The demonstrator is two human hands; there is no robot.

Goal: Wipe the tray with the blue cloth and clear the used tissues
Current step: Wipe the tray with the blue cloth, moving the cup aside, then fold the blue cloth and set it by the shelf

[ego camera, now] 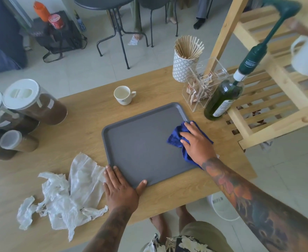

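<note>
used tissues [67, 193]: crumpled on the table [167, 80] just left of the tray, not yet cleared
left hand [121, 190]: fingers [113, 176] flat, thumb out, pressing the tray's near-left corner, likely to steady it
tray [142, 142]: grey, flat on the table
blue cloth [178, 138]: bunched at the tray's right edge
right hand [197, 142]: fingers spread, pressing the cloth down to wipe

Tray [140, 142] centred on table [87, 113]; tissues [66, 193] left of tray; cup [123, 95] behind tray; bottle [222, 100] right-rear; cloth [176, 137] on tray's right edge; canisters [22, 113] far left.
</note>
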